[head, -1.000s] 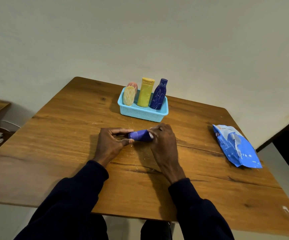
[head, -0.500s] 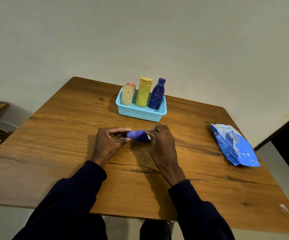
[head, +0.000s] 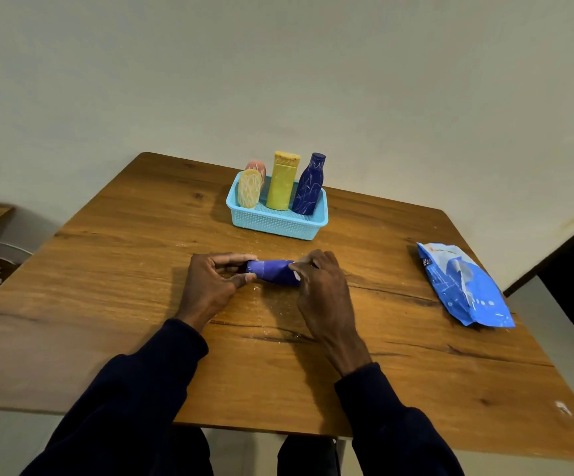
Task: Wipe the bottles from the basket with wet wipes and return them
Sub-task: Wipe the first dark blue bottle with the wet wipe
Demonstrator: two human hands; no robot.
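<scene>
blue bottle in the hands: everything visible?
The blue bottle lies on its side, left to right, low over the table in front of the basket; contact with the wood is unclear. Matte dark blue, plastic-looking, thin white scribble lines near its left end. The left hand pinches that end; the right hand grips and hides the other. A small white patch under that hand may be a wipe.

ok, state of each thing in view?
Purple bottle: sideways, held at both ends.
Left hand: pinches its narrow end.
Right hand: grips its wide end, white wipe under fingers.
Basket: on table, four bottles standing inside.
Wipes pack: lying flat, flap looks peeled up.
</scene>
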